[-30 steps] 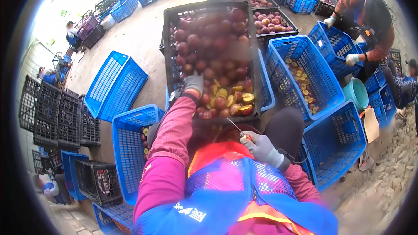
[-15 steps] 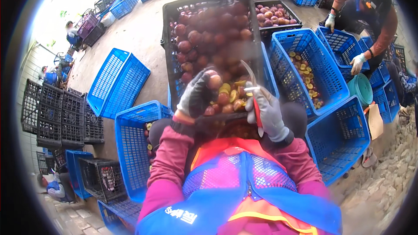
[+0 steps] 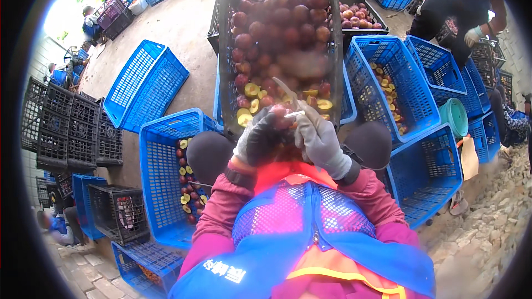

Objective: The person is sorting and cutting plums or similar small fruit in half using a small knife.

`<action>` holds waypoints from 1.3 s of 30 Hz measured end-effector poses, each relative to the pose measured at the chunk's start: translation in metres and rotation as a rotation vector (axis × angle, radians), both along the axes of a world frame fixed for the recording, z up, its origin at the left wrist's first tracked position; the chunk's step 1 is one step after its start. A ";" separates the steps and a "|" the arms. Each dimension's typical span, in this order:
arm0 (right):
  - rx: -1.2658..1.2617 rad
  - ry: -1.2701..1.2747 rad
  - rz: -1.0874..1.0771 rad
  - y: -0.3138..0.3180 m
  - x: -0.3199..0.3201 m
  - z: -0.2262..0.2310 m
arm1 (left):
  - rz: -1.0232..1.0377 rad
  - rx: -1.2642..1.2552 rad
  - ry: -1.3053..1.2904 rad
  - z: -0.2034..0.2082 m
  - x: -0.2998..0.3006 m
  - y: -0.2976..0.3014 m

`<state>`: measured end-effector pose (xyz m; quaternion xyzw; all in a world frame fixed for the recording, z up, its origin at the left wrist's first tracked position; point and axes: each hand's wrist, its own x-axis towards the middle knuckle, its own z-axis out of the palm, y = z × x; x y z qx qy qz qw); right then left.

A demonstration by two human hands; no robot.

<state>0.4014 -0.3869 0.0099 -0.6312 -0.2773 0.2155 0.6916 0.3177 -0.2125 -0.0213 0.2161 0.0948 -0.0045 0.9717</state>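
Note:
A reddish-purple plum (image 3: 282,117) is gripped in my left hand (image 3: 256,139), which wears a grey glove with dark fingers. My right hand (image 3: 324,143), in a pale grey glove, is closed round a small knife (image 3: 286,88) with a curved blade pointing up and away. A white strip (image 3: 295,114) sticks out by its fingers, against the plum. Both hands meet over the near end of a black crate (image 3: 224,77) of whole plums, where cut yellow-fleshed plum halves (image 3: 252,89) lie. My right hand hides the knife's handle.
Blue crates with cut plums stand at my left (image 3: 152,188) and right (image 3: 382,50). Another blue crate (image 3: 424,171) sits near right, by a turquoise bucket (image 3: 454,117). A co-worker (image 3: 460,11) stands far right. Black crates (image 3: 72,127) are stacked left.
My hands have come together, the plum and knife now meeting nearer my body. My view has shifted slightly. The co-worker at right has straightened up, away from the blue crate.

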 end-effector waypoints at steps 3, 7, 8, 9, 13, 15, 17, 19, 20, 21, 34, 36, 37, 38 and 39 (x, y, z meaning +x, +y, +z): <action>-0.120 -0.066 -0.055 0.001 -0.005 -0.007 | -0.003 0.056 -0.018 0.011 -0.003 -0.008; -0.174 -0.373 -0.182 0.000 -0.008 -0.020 | -0.032 0.271 -0.084 0.004 -0.008 -0.009; -0.175 -0.535 -0.234 -0.001 -0.007 -0.025 | -0.041 0.368 -0.066 0.005 -0.008 -0.011; -0.174 -0.532 -0.236 -0.004 -0.007 -0.026 | -0.044 0.370 -0.063 0.007 -0.009 -0.015; -0.298 -0.416 -0.155 -0.013 -0.009 -0.030 | -0.008 0.577 0.015 0.009 -0.010 -0.033; -0.343 -0.436 -0.171 -0.016 -0.009 -0.037 | -0.033 0.774 -0.007 0.009 -0.006 -0.035; -0.395 -0.461 -0.177 -0.021 -0.007 -0.042 | -0.045 0.880 0.005 0.016 -0.005 -0.036; -0.420 -0.496 -0.186 -0.027 -0.003 -0.039 | -0.063 0.962 0.023 0.033 -0.003 -0.039; -0.430 -0.514 -0.191 -0.028 0.001 -0.037 | -0.072 1.006 0.031 0.042 -0.002 -0.039; -0.500 -0.553 -0.184 -0.033 -0.001 -0.028 | -0.043 1.045 -0.003 0.041 -0.003 -0.040; -0.109 -0.442 -0.195 -0.046 -0.017 -0.002 | 0.296 0.602 0.015 0.074 -0.018 -0.020; -0.094 -0.435 -0.117 -0.045 -0.022 0.008 | 0.169 0.324 -0.038 0.077 -0.025 -0.024; -0.104 -0.512 -0.100 -0.044 -0.025 0.008 | 0.157 0.327 0.010 0.071 -0.026 -0.022; -0.126 -0.530 -0.087 -0.045 -0.030 0.004 | 0.158 0.324 0.012 0.069 -0.028 -0.023; -0.146 -0.551 -0.072 -0.045 -0.033 0.000 | 0.155 0.295 -0.010 0.066 -0.029 -0.024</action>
